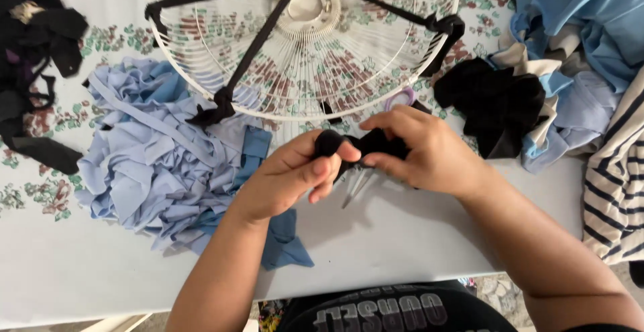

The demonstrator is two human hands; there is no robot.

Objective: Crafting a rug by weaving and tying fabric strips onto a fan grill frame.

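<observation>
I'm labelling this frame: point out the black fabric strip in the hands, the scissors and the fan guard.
black fabric strip [365, 143], head view, middle between the hands
scissors [357, 186], head view, blades
fan guard [322, 70], head view, white wire spokes

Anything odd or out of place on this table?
Yes: a white wire fan guard lies flat on the table with black fabric strips tied across it. Scissors lie half hidden under the hands, which hold a black fabric piece.
</observation>
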